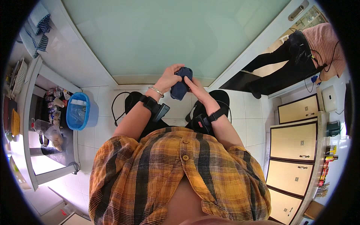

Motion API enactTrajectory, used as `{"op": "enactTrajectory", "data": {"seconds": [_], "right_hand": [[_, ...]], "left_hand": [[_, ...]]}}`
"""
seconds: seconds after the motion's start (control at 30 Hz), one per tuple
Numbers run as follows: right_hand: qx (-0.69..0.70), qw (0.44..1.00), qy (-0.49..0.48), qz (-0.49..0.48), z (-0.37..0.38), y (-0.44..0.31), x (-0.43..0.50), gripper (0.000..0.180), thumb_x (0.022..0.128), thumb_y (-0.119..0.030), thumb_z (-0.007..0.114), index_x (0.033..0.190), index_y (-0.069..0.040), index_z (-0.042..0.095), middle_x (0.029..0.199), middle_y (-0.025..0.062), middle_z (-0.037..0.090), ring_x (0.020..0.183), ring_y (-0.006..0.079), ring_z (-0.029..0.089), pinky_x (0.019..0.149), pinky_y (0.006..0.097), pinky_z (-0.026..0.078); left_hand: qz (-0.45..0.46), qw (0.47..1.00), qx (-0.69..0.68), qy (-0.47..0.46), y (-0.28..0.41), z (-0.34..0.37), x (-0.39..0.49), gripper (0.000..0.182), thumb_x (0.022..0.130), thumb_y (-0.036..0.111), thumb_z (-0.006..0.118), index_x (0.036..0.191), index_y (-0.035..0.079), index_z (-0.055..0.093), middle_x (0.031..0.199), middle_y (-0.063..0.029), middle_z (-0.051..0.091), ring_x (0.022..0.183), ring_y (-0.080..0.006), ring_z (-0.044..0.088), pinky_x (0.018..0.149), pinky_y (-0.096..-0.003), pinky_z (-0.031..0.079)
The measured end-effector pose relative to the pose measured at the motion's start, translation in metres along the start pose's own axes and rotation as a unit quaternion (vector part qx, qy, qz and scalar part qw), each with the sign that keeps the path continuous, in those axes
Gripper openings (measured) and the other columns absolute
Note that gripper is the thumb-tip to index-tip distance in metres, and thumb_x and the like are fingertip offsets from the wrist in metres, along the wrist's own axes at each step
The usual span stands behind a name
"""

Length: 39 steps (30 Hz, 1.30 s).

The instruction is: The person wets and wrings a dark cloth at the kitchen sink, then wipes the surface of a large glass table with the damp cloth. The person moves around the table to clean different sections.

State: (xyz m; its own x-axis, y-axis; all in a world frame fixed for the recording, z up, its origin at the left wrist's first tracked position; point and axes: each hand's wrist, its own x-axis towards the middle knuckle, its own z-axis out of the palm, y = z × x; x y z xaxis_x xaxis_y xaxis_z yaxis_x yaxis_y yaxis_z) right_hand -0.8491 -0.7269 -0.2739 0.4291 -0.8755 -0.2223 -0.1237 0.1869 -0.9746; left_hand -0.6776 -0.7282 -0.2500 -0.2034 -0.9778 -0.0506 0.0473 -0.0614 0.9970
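Note:
A dark blue cloth bundle point(178, 91), perhaps a rolled sock, is held between my two hands in front of the frosted glass door. My left hand point(168, 77) grips its left side, with the fingers reaching around the top. On the right, the thumb of my right hand point(197, 89) presses on the front of the cloth. Its other fingers are partly hidden behind the bundle. The lower end of the cloth hangs loose below my hands.
Straight ahead stands a frosted glass door point(168, 36). On the tiled floor at left is a blue plastic bin point(95, 112) beside a shelf unit point(53, 172). Cream cabinets point(292, 143) line the right. A person in black trousers point(295, 67) stands at the upper right.

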Motion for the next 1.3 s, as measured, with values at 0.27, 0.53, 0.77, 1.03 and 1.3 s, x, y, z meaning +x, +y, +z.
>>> {"op": "enactTrajectory", "data": {"seconds": [0.27,0.53,0.77,1.03,1.3], "right_hand": [[0.16,0.987,0.018,0.017,0.004,0.034,0.013,0.034,0.087,-0.027,0.063,0.108,-0.001,0.056,0.096,0.0053,0.062,0.084,0.013,0.06,0.073,0.0275,0.049],[0.195,0.958,0.198,0.072,-0.011,0.088,0.052,0.025,0.079,-0.005,0.055,0.103,0.003,0.056,0.088,0.0078,0.062,0.077,0.018,0.06,0.07,0.0303,0.049],[0.056,0.825,0.481,-0.29,-0.103,0.017,0.072,0.031,0.086,-0.008,0.056,0.115,0.002,0.051,0.108,0.0063,0.057,0.098,0.0157,0.053,0.089,0.0293,0.04],[-0.248,0.709,0.61,-0.252,-0.116,-0.001,0.172,0.055,0.088,-0.025,0.051,0.121,0.016,0.033,0.121,0.0338,0.039,0.112,0.0445,0.039,0.099,0.0469,0.027],[0.234,0.845,0.48,-0.024,-0.068,0.08,0.186,0.038,0.093,-0.023,0.046,0.12,0.003,0.046,0.117,0.011,0.052,0.106,0.0214,0.05,0.092,0.0322,0.038]], "left_hand": [[-0.04,0.992,-0.06,-0.099,-0.028,0.008,-0.002,0.074,0.066,-0.011,0.05,0.137,-0.003,0.03,0.133,-0.0148,0.042,0.119,-0.0242,0.043,0.101,-0.0314,0.034],[0.191,0.884,0.427,0.017,-0.067,-0.014,0.005,0.062,0.074,0.01,0.063,0.13,0.0,0.038,0.113,-0.0179,0.051,0.101,-0.0313,0.053,0.087,-0.0369,0.044],[-0.219,0.964,0.08,-0.132,-0.122,-0.096,0.041,0.038,0.084,0.017,0.061,0.118,0.001,0.051,0.1,-0.0069,0.059,0.085,-0.0151,0.059,0.07,-0.0291,0.05],[-0.208,0.974,-0.004,-0.091,-0.147,-0.119,0.069,0.027,0.091,0.02,0.055,0.114,0.006,0.055,0.096,-0.005,0.063,0.082,-0.0126,0.06,0.069,-0.0264,0.05],[-0.195,0.98,-0.013,-0.042,-0.148,-0.136,0.079,0.022,0.091,0.016,0.053,0.109,0.006,0.058,0.091,-0.0044,0.064,0.08,-0.0119,0.06,0.068,-0.0256,0.049]]}}
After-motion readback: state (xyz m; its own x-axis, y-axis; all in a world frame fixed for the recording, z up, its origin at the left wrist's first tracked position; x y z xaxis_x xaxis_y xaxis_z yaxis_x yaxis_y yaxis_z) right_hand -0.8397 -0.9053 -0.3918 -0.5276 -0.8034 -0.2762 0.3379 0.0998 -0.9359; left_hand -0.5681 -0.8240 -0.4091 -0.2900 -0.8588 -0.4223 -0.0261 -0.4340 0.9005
